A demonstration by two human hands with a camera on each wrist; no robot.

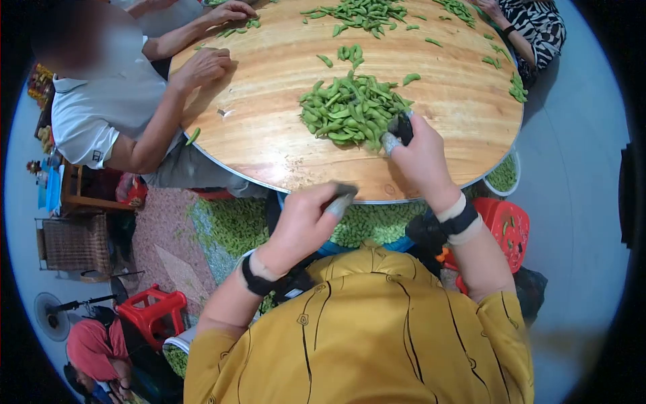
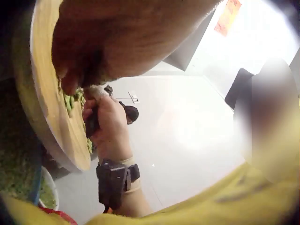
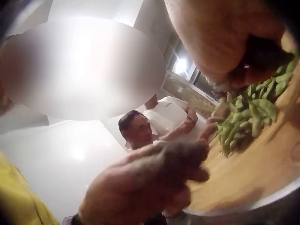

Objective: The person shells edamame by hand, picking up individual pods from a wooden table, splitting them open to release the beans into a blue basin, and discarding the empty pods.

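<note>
A heap of green edamame pods [image 1: 350, 111] lies on the round wooden table [image 1: 262, 138]. At the heap's near right edge, my right hand [image 1: 422, 155] has its fingers bent down against the pods. Grey and dark wraps cover its thumb and fingertips; I cannot tell whether a pod is between them. My left hand [image 1: 303, 219] is over the table's near rim, fingers curled and thumb against them, also wrapped in grey and black. No pod shows in it. The right wrist view has the left hand [image 3: 145, 183] lower down, beside the pods [image 3: 248, 117].
Shelled green beans [image 1: 377, 225] fill a blue-rimmed tub below the table edge. A white bucket of beans [image 1: 503, 174] and a red stool [image 1: 501, 232] stand at the right. At the left sits a person in a white shirt [image 1: 111, 121]. Further pods [image 1: 367, 15] lie at the back.
</note>
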